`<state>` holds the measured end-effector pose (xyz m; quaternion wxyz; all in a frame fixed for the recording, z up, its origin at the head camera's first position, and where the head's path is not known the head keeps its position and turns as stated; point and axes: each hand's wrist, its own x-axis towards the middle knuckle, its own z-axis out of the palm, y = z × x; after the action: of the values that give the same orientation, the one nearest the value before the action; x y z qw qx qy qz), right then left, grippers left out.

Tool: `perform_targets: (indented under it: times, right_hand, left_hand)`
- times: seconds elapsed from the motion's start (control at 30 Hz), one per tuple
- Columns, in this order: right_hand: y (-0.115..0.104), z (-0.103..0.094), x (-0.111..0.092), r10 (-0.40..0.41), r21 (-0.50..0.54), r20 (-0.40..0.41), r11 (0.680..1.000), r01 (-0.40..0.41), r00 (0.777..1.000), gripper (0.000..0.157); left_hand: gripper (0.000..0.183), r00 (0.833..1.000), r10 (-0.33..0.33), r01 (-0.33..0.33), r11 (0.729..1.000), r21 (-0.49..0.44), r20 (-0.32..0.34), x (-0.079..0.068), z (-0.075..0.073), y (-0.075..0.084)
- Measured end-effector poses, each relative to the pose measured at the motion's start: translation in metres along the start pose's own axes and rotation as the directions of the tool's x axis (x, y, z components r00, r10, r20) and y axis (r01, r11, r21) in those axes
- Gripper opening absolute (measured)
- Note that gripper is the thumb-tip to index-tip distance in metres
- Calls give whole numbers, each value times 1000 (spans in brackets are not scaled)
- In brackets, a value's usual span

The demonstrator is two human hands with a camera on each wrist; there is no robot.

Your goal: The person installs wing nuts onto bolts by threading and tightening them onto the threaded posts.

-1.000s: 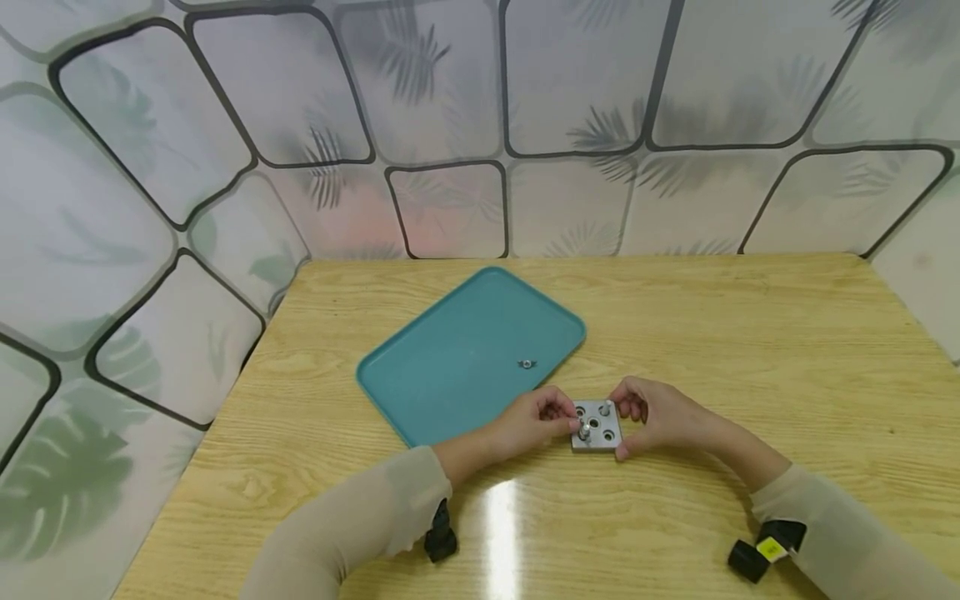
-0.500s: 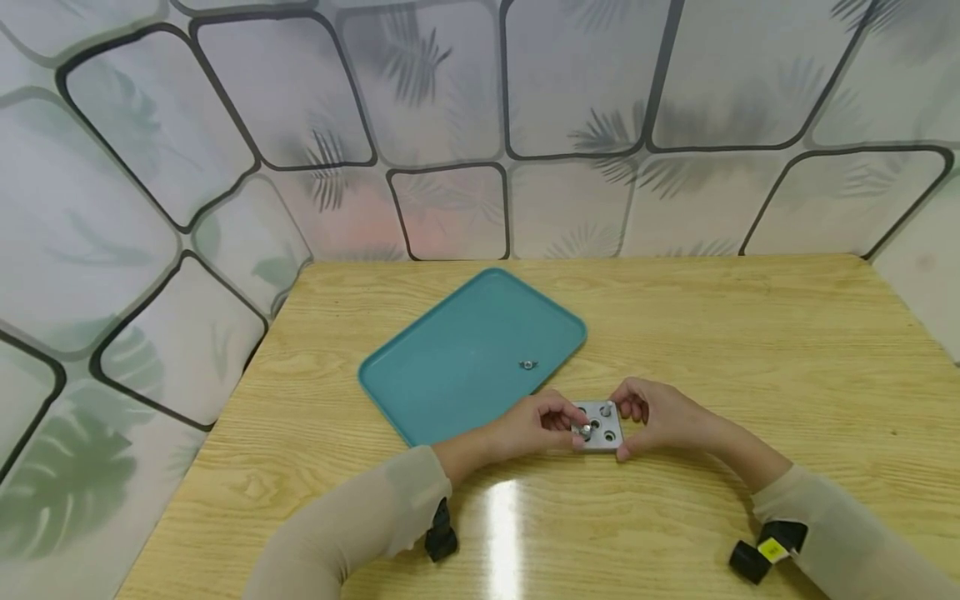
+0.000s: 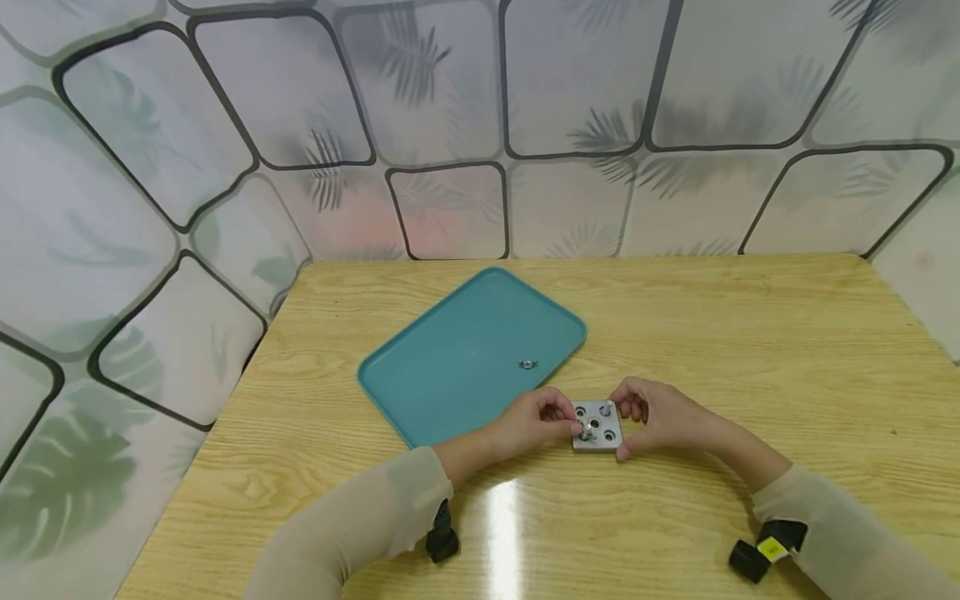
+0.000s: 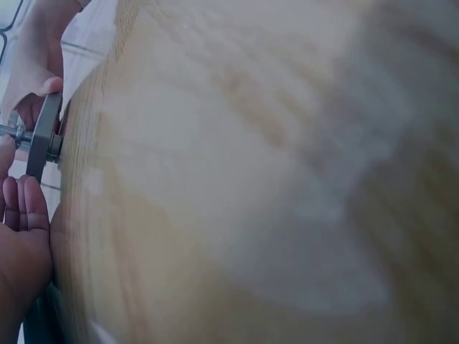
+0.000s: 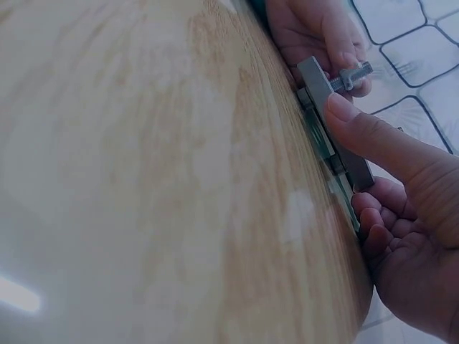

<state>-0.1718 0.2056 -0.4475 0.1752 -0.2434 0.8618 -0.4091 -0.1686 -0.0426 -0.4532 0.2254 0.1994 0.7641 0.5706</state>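
Note:
A square grey metal plate (image 3: 609, 423) with several round holes lies at the middle of the table. From its near left corner rises a threaded bolt (image 5: 366, 69) carrying a wing nut (image 5: 348, 78), which my left hand (image 3: 531, 422) pinches between thumb and fingers. My right hand (image 3: 663, 417) grips the plate's right side, thumb at the near edge and fingers at the far corner. A second bolt (image 3: 607, 408) stands up at the far right corner. In the right wrist view, bolt heads show beneath the plate, which is raised off the table.
A teal tray (image 3: 450, 367) lies left of the plate, partly behind my left forearm. One loose wing nut (image 3: 527, 364) rests on it. The wooden table (image 3: 750, 333) runs back to a patterned wall covering (image 3: 570, 208).
My left fingers shift slightly around the wing nut, reaching over it half a second ago and drawn back a little now. My right hand and the plate stay in place.

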Motion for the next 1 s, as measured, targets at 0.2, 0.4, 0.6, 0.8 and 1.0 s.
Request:
perform_targets:
  times: [0.2,0.4,0.6,0.8,1.0]
  right_hand:
    - [0,0,0,6,5,-2,1000,-6,1000,64]
    - [-1,0,0,13,-5,-11,1000,-13,1000,64]
    - [0,1,1,-3,-2,-13,1000,3,1000,63]
    - [-1,1,1,-14,14,-18,1000,15,1000,62]
    - [-1,1,0,-12,22,-10,1000,12,1000,62]
  left_hand:
    - [17,997,26,-29,999,42,70,-1,-2,0]
    - [26,991,55,-61,997,46,122,-2,-4,1]
    - [20,998,30,-30,1000,4,55,-1,-4,0]
    - [14,1000,-12,12,1000,-10,-11,-1,-2,2]
    - [13,1000,-15,14,1000,-3,-27,0,-1,1]
